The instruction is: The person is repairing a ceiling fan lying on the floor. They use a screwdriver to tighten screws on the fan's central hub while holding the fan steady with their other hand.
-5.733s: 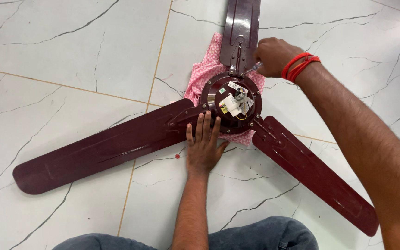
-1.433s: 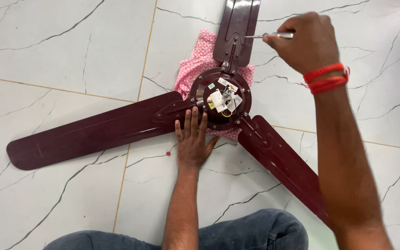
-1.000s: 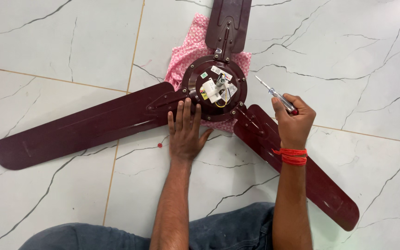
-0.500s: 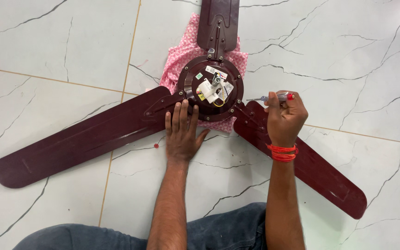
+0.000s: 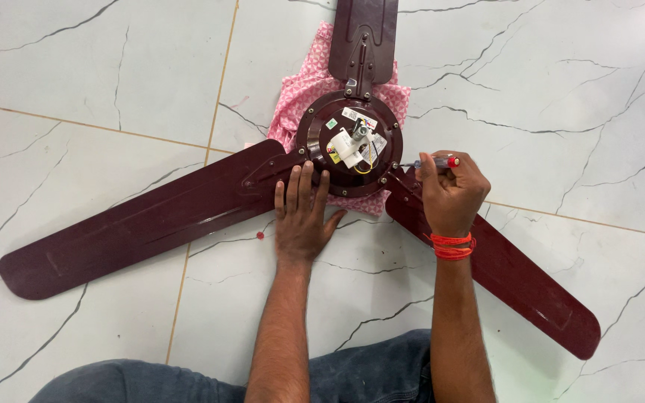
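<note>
Centre of the frame, left hand (image 5: 301, 218) flat, fingers spread on the ceiling fan (image 5: 350, 153) hub, right hand (image 5: 451, 191) fisted round a screwdriver (image 5: 428, 162), tip at the hub's rim, marble floor (image 5: 98, 89) beneath.

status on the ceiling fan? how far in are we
Done: the fan lies on a pink cloth on the tiled floor, hub wiring exposed, all three blades on. In hand: the left hand presses flat at the hub's edge; the right hand holds a screwdriver with its tip at the hub rim by the lower right blade. Left: all the blade screws I can see look in place.
</note>
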